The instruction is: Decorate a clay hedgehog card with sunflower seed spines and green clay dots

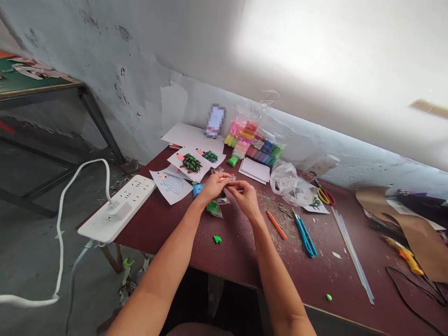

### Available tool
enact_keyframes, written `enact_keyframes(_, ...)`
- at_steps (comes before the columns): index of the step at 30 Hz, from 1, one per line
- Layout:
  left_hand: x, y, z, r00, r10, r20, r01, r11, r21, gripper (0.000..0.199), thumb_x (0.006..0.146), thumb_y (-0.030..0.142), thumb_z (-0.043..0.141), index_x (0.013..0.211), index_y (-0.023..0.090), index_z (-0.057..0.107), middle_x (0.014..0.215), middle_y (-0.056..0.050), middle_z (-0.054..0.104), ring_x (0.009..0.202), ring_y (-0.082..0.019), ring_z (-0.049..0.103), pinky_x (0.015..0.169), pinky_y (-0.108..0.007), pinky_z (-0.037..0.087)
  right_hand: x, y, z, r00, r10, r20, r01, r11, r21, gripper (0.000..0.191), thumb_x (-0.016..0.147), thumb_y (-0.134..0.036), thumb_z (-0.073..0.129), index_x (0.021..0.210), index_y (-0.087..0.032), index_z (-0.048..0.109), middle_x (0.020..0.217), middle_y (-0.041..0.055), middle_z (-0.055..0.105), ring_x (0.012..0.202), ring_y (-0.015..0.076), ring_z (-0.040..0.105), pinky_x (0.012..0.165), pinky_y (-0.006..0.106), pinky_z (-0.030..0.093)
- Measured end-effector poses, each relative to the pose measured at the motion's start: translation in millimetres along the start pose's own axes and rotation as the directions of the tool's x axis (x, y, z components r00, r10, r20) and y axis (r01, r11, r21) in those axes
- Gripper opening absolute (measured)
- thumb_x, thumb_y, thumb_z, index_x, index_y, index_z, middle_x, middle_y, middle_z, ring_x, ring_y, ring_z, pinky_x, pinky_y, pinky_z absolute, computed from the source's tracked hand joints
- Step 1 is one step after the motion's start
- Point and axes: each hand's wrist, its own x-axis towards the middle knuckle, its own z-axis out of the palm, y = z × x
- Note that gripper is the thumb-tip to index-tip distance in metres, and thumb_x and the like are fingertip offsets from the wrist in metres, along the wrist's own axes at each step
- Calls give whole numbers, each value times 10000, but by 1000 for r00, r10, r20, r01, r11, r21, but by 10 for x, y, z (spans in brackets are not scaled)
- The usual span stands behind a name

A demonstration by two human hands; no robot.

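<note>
A small orange piece of modelling clay (pixel 231 178) is pinched between the fingertips of the left hand (pixel 213 186) and the right hand (pixel 245 198), near the far edge of the maroon worktable (pixel 241 266). A clear bag of green clay (pixel 214 209) is positioned just below the left hand. A green clay scrap (pixel 217 239) lies nearer the front edge. Clay-decorated hedgehog cards (pixel 191 163) are placed beyond the hands.

Readable text: none is being made out anywhere in the frame.
Clay packets (pixel 255 142), upper middle: small labels are being shown, too tiny to be read.
Upright object (pixel 215 121), upper middle: its face is being hidden by pixelation.
</note>
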Motion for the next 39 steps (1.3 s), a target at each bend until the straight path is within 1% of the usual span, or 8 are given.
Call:
enact_keyframes(4,-22,15,52,995,23,99,-44,977,210,232,935,340,648,935,151,783,975,-74,811,1016,-232,730,943,-321,559,-118,37,57,994,14,-106,-11,1000,23,199,761,-385,775,825,-197,767,846,52,765,744,176,647,707,292,516)
enact_keyframes(8,-60,38,36,995,15,97,-37,973,228,347,960,474,646,937,152,775,761,-43,762,883,-222,727,888,-307,555,-129,124,8,988,-6,-155,6,1000,2,263,810,-466,705,834,-205,724,835,45,738,731,174,628,686,286,500)
enact_keyframes(12,-39,70,-75,998,2,-67,1,999,42,355,968,469,613,969,141,750,582,-9,657,637,-177,653,755,-288,541,-119,211,-84,983,47,-178,-64,994,-90,336,875,-529,614,725,-229,625,711,24,683,657,174,580,660,296,457)
enact_keyframes(16,7,86,-194,956,-22,-294,-42,977,-208,231,779,275,724,963,135,728,763,-22,719,698,-144,651,723,-261,539,-140,230,-54,992,87,-96,-100,984,-147,349,902,-503,577,672,-240,586,668,27,680,622,175,568,626,301,425)
enact_keyframes(20,7,64,-225,969,-52,-242,-26,951,-308,503,614,108,644,1110,143,723,976,-46,745,756,-143,640,642,-245,530,-161,201,43,993,112,-31,-113,993,-25,192,817,-422,652,766,-242,615,729,3,701,607,159,602,620,286,470)
enact_keyframes(27,15,3,-93,985,39,-168,-57,993,-100,414,601,62,596,989,132,722,920,-47,752,902,-179,686,846,-297,559,-160,168,99,981,182,65,-192,951,241,212,694,-362,733,827,-226,639,758,-2,721,582,142,614,564,260,502)
enact_keyframes(32,13,-18,-47,993,62,-102,-71,994,-84,393,602,68,604,967,138,731,924,-42,761,908,-174,686,877,-310,555,-150,161,79,984,160,-72,-135,951,277,249,747,-435,701,853,-210,694,741,3,695,595,129,553,549,241,456)
enact_keyframes(39,0,-26,8,995,92,-37,-95,992,-88,424,596,51,595,986,133,737,900,-52,765,904,-177,696,829,-301,553,-136,139,27,979,20,-205,4,993,115,271,811,-466,676,855,-205,733,715,-4,642,633,143,509,608,258,427)
